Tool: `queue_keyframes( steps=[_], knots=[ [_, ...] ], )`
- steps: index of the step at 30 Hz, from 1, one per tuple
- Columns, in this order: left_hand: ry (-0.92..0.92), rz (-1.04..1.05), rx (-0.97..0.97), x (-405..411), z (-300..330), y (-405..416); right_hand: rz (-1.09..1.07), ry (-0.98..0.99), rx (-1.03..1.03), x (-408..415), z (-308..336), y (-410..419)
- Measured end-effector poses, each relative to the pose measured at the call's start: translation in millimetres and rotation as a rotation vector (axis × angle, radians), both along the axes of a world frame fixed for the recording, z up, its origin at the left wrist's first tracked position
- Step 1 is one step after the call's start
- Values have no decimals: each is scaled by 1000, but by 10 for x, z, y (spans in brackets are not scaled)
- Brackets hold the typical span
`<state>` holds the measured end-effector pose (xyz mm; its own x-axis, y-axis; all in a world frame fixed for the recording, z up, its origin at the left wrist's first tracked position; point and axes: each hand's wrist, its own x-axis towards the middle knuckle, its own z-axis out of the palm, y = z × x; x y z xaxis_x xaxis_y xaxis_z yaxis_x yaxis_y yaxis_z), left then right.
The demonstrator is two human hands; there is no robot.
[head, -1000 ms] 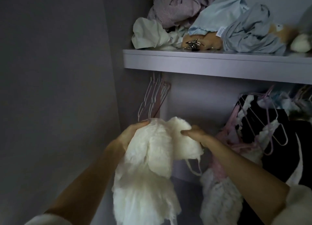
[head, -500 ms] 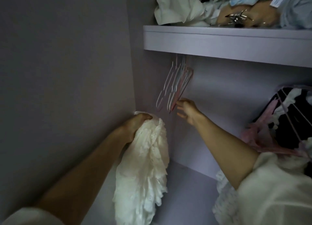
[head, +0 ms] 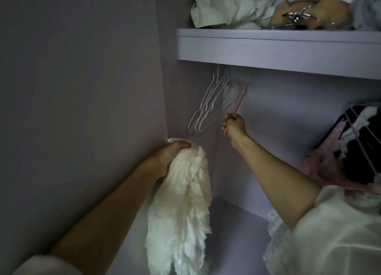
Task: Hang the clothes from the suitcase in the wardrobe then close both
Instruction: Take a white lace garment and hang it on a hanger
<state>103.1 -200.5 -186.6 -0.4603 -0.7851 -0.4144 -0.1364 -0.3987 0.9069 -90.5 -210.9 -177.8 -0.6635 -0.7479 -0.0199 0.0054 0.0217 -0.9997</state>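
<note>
Where shelf [head: 268, 50] hides rail, hangers [head: 208, 109] blurred

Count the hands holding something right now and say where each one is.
2. The left hand grips the white lace garment low by the wardrobe's left wall. The right hand grips the pink hanger under the shelf. No other hands show.

Right hand [head: 234, 124] off the white lace garment [head: 183, 202] since a second ago, now up at the empty hangers, fingers curled round the pink hanger [head: 237, 101]. Garment now hanging from left hand [head: 171, 157] alone.
</note>
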Motion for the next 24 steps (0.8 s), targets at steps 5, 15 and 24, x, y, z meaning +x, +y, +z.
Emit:
queue_keyframes(
  steps=[5, 15, 24],
  knots=[
    [60, -53, 22, -59, -18, 120, 3, -7, -15, -225, 23, 389],
    [93, -331, -20, -228, -217, 502, -108, -33, 62, -348, -662, 1689],
    [381, -233, 29, -342, -137, 705, -85, 121, 259, -526, -929, 2203]
  ],
)
